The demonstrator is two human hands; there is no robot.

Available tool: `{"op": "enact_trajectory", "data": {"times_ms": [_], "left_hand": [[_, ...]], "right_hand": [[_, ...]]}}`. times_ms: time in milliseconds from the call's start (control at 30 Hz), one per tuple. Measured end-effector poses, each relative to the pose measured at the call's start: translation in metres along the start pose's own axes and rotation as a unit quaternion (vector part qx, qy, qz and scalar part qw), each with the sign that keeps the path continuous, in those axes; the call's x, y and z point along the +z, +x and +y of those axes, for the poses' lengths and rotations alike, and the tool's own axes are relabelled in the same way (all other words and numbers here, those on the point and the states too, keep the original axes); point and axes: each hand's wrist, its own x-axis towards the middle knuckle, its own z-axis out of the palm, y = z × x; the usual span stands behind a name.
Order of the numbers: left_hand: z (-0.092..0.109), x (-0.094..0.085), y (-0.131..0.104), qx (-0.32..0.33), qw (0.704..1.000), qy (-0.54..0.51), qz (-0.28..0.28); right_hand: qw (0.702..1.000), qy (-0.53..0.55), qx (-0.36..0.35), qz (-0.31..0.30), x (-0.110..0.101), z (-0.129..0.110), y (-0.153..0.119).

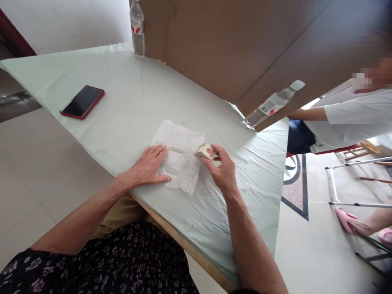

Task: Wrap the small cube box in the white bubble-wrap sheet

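Observation:
A sheet of clear bubble wrap (180, 161) lies spread on the pale green table cover. My left hand (149, 166) rests flat on its left edge, fingers apart and holding nothing. Over the right edge of the sheet, my right hand (223, 166) grips a small cream-coloured box (206, 152) with a reddish mark, between thumb and fingers. The box looks slightly tilted and a little blurred. Whether it touches the wrap, I cannot tell.
A phone in a red case (82, 102) lies at the left. One water bottle (137, 32) stands by a brown cardboard panel (214, 45); another bottle (272, 105) is at the panel's right. A person in a white shirt (352, 110) sits beyond the table (122, 90).

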Motion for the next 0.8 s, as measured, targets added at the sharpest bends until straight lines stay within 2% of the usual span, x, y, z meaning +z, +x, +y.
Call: {"op": "enact_trajectory", "data": {"times_ms": [33,100,200,300,367,467,533,667,800], "left_hand": [[0.001,0.0,0.0,-0.002,1.0,-0.002,0.004],[0.002,0.001,0.0,-0.007,1.0,-0.005,0.01],[0.002,0.003,0.0,-0.012,1.0,-0.008,0.011],[0.002,0.004,-0.001,-0.007,1.0,-0.004,0.019],[0.002,0.004,-0.001,-0.004,1.0,0.001,0.022],[0.001,0.005,-0.001,-0.005,1.0,0.0,0.02],[0.001,0.005,-0.001,-0.005,1.0,-0.001,0.022],[0.003,0.005,-0.002,-0.006,1.0,0.01,0.027],[0.004,-0.002,-0.001,-0.013,1.0,0.013,0.004]], "right_hand": [[0.999,-0.009,0.032,0.021,-0.011,0.011,-0.003],[0.995,-0.043,0.082,0.02,-0.028,0.03,-0.01],[0.99,-0.11,0.083,0.032,-0.04,0.045,-0.019],[0.983,-0.147,0.013,0.112,-0.036,0.03,-0.023],[0.983,-0.138,-0.044,0.117,-0.027,0.009,-0.023],[0.987,-0.111,-0.11,0.025,-0.003,-0.021,-0.02],[0.985,-0.102,-0.132,-0.05,0.016,-0.031,-0.017],[0.969,-0.144,-0.122,-0.16,0.045,-0.025,-0.009],[0.958,-0.171,-0.125,-0.192,0.052,-0.01,-0.008]]}}
